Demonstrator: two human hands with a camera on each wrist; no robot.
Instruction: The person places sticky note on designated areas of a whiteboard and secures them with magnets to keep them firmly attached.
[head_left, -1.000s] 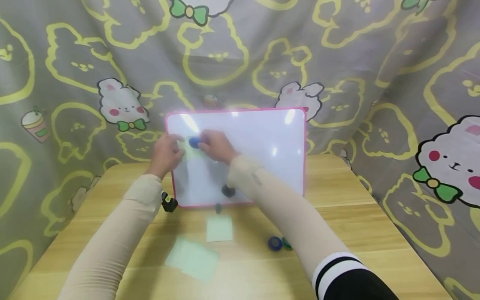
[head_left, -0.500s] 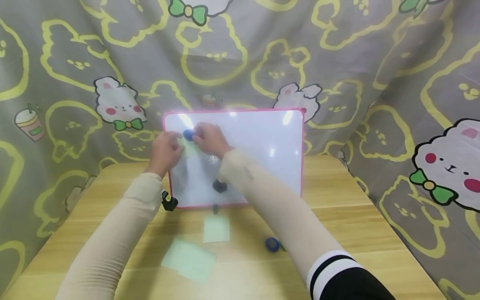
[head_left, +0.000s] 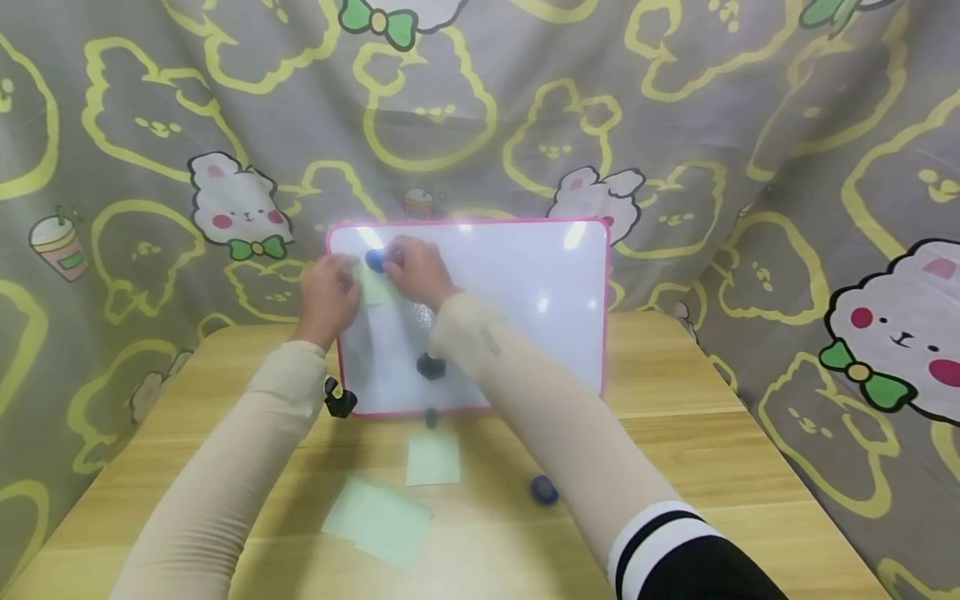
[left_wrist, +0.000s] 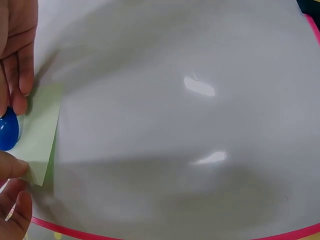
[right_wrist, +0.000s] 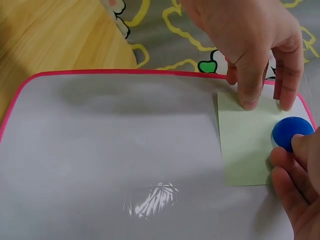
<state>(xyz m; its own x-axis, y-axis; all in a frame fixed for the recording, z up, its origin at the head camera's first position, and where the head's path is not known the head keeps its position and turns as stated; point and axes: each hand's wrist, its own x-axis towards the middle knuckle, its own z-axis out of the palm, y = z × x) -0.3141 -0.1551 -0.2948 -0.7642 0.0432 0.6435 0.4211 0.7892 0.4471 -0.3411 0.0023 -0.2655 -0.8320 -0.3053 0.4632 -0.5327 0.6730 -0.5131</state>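
A pale green sticky note [right_wrist: 245,142] lies against the upper left of a pink-edged whiteboard [head_left: 510,283]. My left hand [head_left: 327,297] holds the note at its left side, the thumb on its face in the right wrist view. Between the thumb and fingers of my right hand [head_left: 422,271] is a round blue magnet [right_wrist: 291,133], pinched over the note's upper part. In the left wrist view the note's lower edge [left_wrist: 50,145] stands slightly off the board, with a shadow beside it.
On the wooden table [head_left: 660,450] lie more pale green notes, a single one [head_left: 433,458] and an overlapping group [head_left: 378,518]. A second blue magnet [head_left: 543,490] sits beside my right forearm. A patterned curtain [head_left: 450,108] hangs behind the board.
Both hands have moved slightly up and left along the board, with the note and the blue magnet. My right forearm now covers the green round thing beside the table's blue magnet.
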